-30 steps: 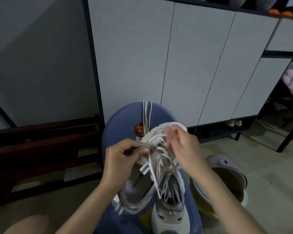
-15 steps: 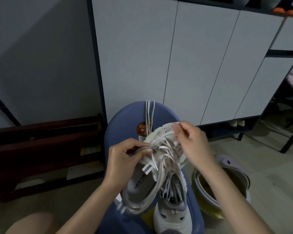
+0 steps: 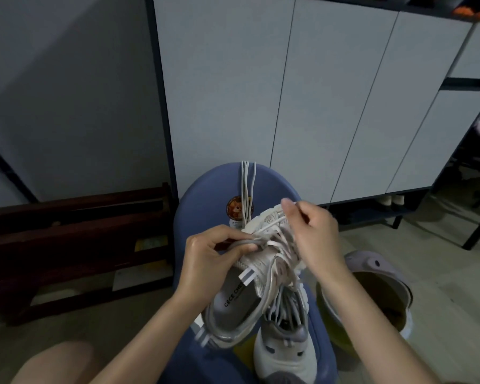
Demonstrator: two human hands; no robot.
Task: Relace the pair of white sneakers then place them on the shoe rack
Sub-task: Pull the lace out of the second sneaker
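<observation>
2 white sneakers sit over the blue chair (image 3: 205, 206). The left hand (image 3: 205, 261) grips the side of the top sneaker (image 3: 241, 295) to keep it steady and tipped up, so the lace holes face the person. The right hand (image 3: 313, 236) pinches a lace (image 3: 272, 224) near the toe, likely pulling it through a hole. The other sneaker (image 3: 284, 353) rests on the chair seat, just below the held one. A spare lace (image 3: 247, 189) hangs over the chair back, ready for later.

A home entryway: a tall white shoe cabinet (image 3: 275, 92), floor slippers (image 3: 377, 295), low wooden rack (image 3: 75, 236).
</observation>
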